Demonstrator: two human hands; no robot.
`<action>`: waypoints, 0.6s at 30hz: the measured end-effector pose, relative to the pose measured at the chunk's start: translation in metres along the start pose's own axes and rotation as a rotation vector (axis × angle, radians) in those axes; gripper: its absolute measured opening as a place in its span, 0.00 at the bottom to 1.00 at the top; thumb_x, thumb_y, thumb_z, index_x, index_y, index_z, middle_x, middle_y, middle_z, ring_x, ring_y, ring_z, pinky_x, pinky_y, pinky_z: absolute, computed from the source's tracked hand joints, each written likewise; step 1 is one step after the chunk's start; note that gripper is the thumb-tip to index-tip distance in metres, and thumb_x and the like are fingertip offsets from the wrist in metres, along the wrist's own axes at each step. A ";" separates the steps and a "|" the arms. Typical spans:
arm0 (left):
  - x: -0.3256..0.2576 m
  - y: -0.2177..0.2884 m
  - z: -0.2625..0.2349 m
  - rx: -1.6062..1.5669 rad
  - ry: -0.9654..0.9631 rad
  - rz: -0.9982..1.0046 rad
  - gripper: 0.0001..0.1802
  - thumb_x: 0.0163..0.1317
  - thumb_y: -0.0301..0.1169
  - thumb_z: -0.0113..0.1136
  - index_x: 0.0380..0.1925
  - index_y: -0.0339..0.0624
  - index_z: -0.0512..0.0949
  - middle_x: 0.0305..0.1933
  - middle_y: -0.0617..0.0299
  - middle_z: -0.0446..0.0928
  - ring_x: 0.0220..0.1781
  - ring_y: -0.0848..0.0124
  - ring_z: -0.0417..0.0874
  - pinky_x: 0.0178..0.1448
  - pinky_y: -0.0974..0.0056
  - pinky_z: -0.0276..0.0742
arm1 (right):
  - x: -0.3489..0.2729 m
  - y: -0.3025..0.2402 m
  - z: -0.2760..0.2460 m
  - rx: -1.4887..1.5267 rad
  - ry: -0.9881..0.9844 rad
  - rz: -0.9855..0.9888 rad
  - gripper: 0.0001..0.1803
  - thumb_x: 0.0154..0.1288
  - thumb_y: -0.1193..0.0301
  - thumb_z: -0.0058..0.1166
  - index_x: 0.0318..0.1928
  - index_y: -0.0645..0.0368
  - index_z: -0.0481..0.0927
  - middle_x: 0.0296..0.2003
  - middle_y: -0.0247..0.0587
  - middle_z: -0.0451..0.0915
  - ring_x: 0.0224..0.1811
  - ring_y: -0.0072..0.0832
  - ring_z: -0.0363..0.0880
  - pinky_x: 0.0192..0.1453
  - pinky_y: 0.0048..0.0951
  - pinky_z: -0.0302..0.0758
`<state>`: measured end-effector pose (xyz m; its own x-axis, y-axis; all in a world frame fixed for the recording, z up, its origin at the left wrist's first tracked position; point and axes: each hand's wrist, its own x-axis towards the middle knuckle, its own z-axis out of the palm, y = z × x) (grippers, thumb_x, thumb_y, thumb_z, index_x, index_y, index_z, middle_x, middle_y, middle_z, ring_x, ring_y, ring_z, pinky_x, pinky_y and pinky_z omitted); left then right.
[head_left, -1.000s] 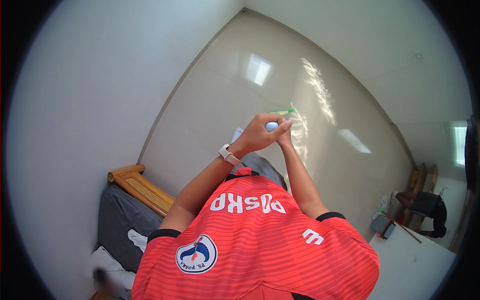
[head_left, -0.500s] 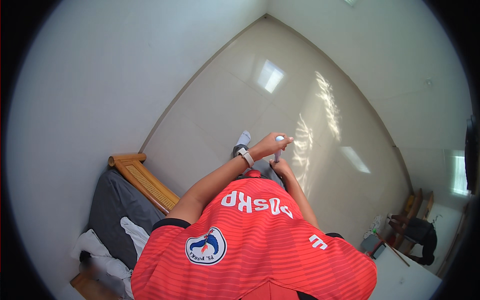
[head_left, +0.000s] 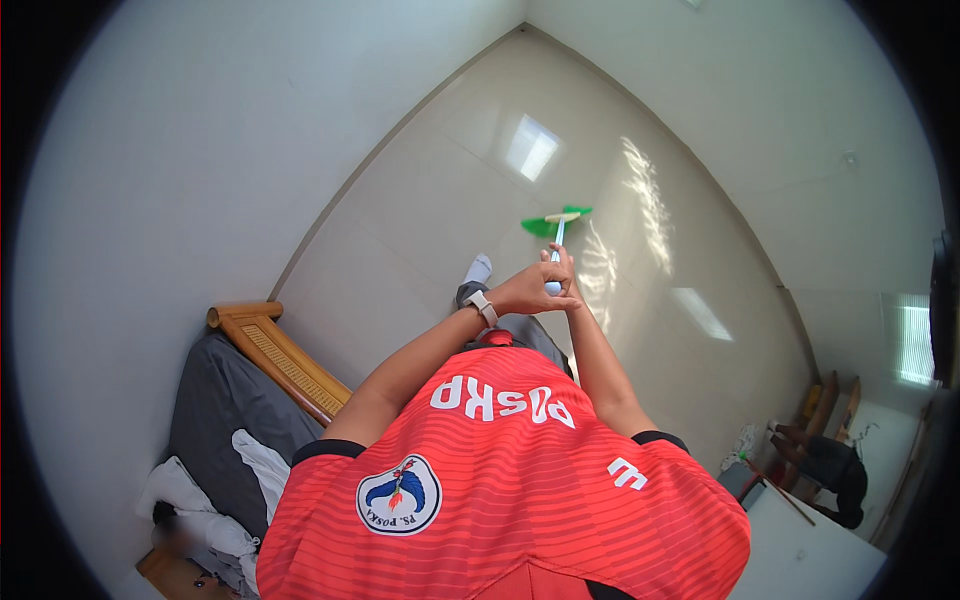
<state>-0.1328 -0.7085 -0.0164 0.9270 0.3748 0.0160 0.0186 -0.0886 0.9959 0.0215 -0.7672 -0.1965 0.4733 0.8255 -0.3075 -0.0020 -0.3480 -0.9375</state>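
Observation:
My left hand [head_left: 527,291], with a pale watch on its wrist, is closed around the top end of a broom's light-coloured handle. A little farther down the same handle [head_left: 560,236], my right hand [head_left: 563,266] grips it. Past my hands, the broom's green head [head_left: 541,226] with a cream crosspiece is on the tiled floor. Its green part is smeared by motion, so the bristles cannot be made out.
Glossy pale tiles [head_left: 430,190] stretch to walls meeting at the far corner. A wooden bed frame [head_left: 285,360] with dark grey bedding [head_left: 220,410] stands at left, a person in white [head_left: 205,535] nearby. At right, a person in dark clothes [head_left: 845,475] is near a white surface [head_left: 800,545].
The broom's green head has come into view beyond my hands. My right hand has moved forward along with the handle; the left has shifted slightly left and toward me.

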 end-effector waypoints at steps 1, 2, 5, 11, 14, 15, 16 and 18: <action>-0.001 0.001 0.003 -0.009 -0.008 0.004 0.23 0.60 0.43 0.72 0.20 0.40 0.70 0.26 0.63 0.73 0.38 0.70 0.69 0.48 0.64 0.67 | 0.003 -0.005 -0.003 -0.188 0.084 0.072 0.15 0.75 0.68 0.49 0.57 0.59 0.71 0.51 0.46 0.63 0.48 0.33 0.76 0.46 0.30 0.80; -0.001 0.001 0.004 -0.016 -0.019 0.007 0.23 0.60 0.43 0.72 0.20 0.40 0.70 0.26 0.63 0.73 0.38 0.70 0.69 0.48 0.64 0.67 | 0.005 -0.009 -0.006 -0.068 0.142 0.102 0.15 0.75 0.65 0.51 0.56 0.58 0.72 0.50 0.49 0.68 0.47 0.34 0.77 0.45 0.33 0.79; -0.006 0.010 -0.002 -0.018 0.034 0.042 0.22 0.59 0.41 0.73 0.21 0.40 0.71 0.26 0.64 0.73 0.36 0.72 0.70 0.48 0.64 0.67 | -0.004 -0.048 -0.007 -0.435 -0.013 -0.067 0.16 0.74 0.66 0.51 0.56 0.58 0.72 0.46 0.51 0.73 0.43 0.39 0.78 0.43 0.39 0.78; 0.002 0.046 -0.013 -0.350 0.194 -0.131 0.19 0.63 0.38 0.70 0.19 0.42 0.74 0.22 0.75 0.67 0.28 0.83 0.63 0.36 0.72 0.60 | -0.018 -0.029 -0.018 -0.566 0.029 -0.194 0.21 0.63 0.58 0.59 0.50 0.58 0.75 0.41 0.59 0.83 0.47 0.56 0.82 0.49 0.50 0.77; 0.001 0.051 -0.010 -0.419 0.188 -0.132 0.21 0.67 0.40 0.65 0.17 0.43 0.73 0.22 0.76 0.66 0.27 0.84 0.62 0.32 0.72 0.57 | -0.041 -0.016 -0.022 -0.675 0.063 -0.047 0.19 0.65 0.58 0.57 0.49 0.57 0.75 0.42 0.60 0.83 0.48 0.59 0.80 0.48 0.53 0.76; -0.005 0.051 -0.012 -0.445 0.208 -0.150 0.22 0.68 0.41 0.63 0.17 0.44 0.72 0.22 0.75 0.65 0.27 0.84 0.62 0.33 0.72 0.59 | -0.054 -0.023 -0.018 -0.677 0.042 0.024 0.19 0.66 0.57 0.56 0.48 0.57 0.75 0.41 0.60 0.83 0.48 0.60 0.80 0.48 0.55 0.76; -0.006 0.053 -0.012 -0.447 0.215 -0.153 0.22 0.68 0.41 0.63 0.17 0.44 0.72 0.22 0.75 0.65 0.27 0.84 0.62 0.33 0.72 0.59 | -0.066 -0.028 -0.018 -0.679 0.032 0.099 0.19 0.66 0.57 0.55 0.47 0.58 0.75 0.41 0.61 0.83 0.48 0.61 0.80 0.49 0.56 0.75; -0.008 0.057 -0.009 -0.545 0.292 -0.187 0.24 0.70 0.43 0.60 0.16 0.44 0.72 0.21 0.73 0.64 0.27 0.82 0.64 0.34 0.71 0.60 | -0.084 -0.042 -0.020 -0.721 -0.009 0.148 0.19 0.66 0.56 0.54 0.47 0.58 0.76 0.41 0.60 0.83 0.48 0.60 0.80 0.49 0.55 0.75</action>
<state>-0.1431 -0.7080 0.0407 0.7852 0.5807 -0.2150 -0.0941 0.4551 0.8855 -0.0010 -0.8309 -0.1280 0.5058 0.7500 -0.4263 0.5158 -0.6590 -0.5474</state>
